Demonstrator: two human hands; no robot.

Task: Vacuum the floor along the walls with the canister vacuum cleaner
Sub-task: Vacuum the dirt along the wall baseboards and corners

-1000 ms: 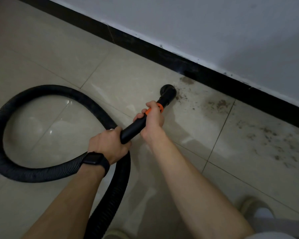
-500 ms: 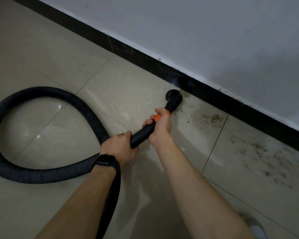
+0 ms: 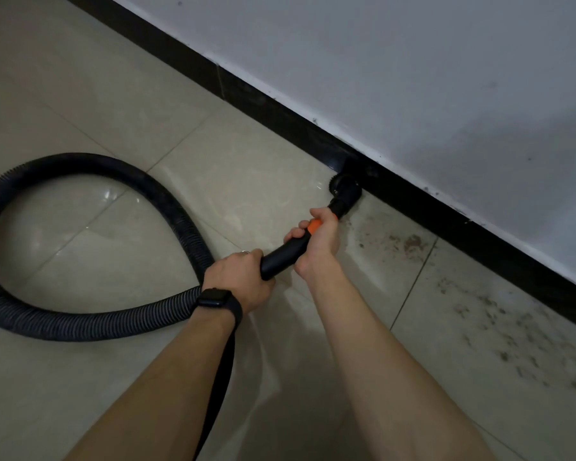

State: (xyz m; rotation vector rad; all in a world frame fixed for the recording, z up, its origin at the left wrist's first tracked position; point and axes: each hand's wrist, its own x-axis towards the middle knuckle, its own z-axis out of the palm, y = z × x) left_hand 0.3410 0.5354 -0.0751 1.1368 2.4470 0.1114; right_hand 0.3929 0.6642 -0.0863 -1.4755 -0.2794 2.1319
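A black vacuum wand (image 3: 285, 254) with an orange ring ends in a round brush nozzle (image 3: 345, 189) that sits on the beige tile floor (image 3: 246, 168), right against the black baseboard (image 3: 446, 207). My right hand (image 3: 320, 239) grips the wand at the orange ring, just behind the nozzle. My left hand (image 3: 240, 279), with a dark watch on its wrist, grips the wand's rear end where the ribbed black hose (image 3: 80, 319) joins. The hose loops wide to the left on the floor. The canister is out of view.
A white wall (image 3: 413, 78) rises above the baseboard. Dark dirt specks (image 3: 413, 242) lie on the tiles to the right of the nozzle, with more dirt (image 3: 519, 334) along the baseboard at the far right. Another stretch of hose (image 3: 220, 387) runs under my left forearm.
The nozzle has slid forward from the open tile to the baseboard, with both hands following it. The dirt patch that lay by the nozzle is gone.
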